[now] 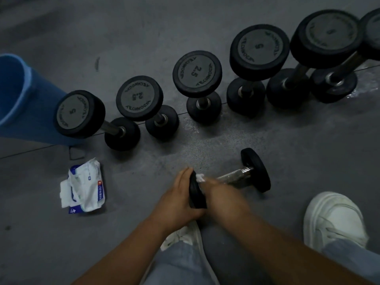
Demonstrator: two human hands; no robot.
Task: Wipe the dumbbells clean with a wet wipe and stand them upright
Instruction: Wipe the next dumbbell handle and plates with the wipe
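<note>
Down on the grey floor (287, 140) we go, and there is one dumbbell (238, 174) lying on its side right in front of the person, handle running up and to the right, far weight (256, 170) resting on the floor. The left hand (178, 194) is wrapped round the near weight (196, 194), palm against its outer face, fingers curled over the top edge. The right hand (218, 190) sits just on the other side of that weight, closed round a white wet wipe (199, 178) that pokes out where the handle meets the disc; the fingers themselves are hidden under the hand. Behind, a row of dumbbells stands upright across the floor: a 5 (79, 114) at the left end, then a 2.5 (139, 98), another 2.5 (197, 74), a second 5 (259, 49), a bigger one (327, 38) with a blurred number, and one more (372, 31) cut off by the right edge. A blue bin (16, 93) stands just beside the left end of the row. Nearer the person, well to the left of the hands, an opened pack of wipes (85, 186) lies flat with white sheets spilling from it. A white shoe (333, 219) is planted at lower right, and a second white shoe (185, 235) peeks out beneath the left wrist, pale jeans above both.
</note>
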